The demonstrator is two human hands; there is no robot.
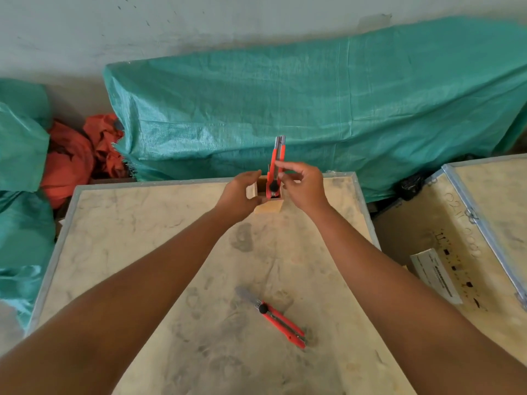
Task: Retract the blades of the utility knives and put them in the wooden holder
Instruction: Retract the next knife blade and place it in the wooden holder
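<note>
A small wooden holder [268, 208] stands near the far edge of the crate top [142, 252]. A red utility knife [276, 169] stands upright in it, its metal tip pointing up. My right hand [302, 186] pinches this knife's body with the fingertips. My left hand [242, 195] wraps the holder's left side. A second red utility knife [282, 323] lies flat on the crate top closer to me, with its grey blade extended toward the upper left.
A green tarp [313, 104] covers a bulky shape behind the crate, and more green tarp and orange cloth [74, 158] lie at the left. A second wooden crate [445, 240] with metal edging and a paper label stands at the right.
</note>
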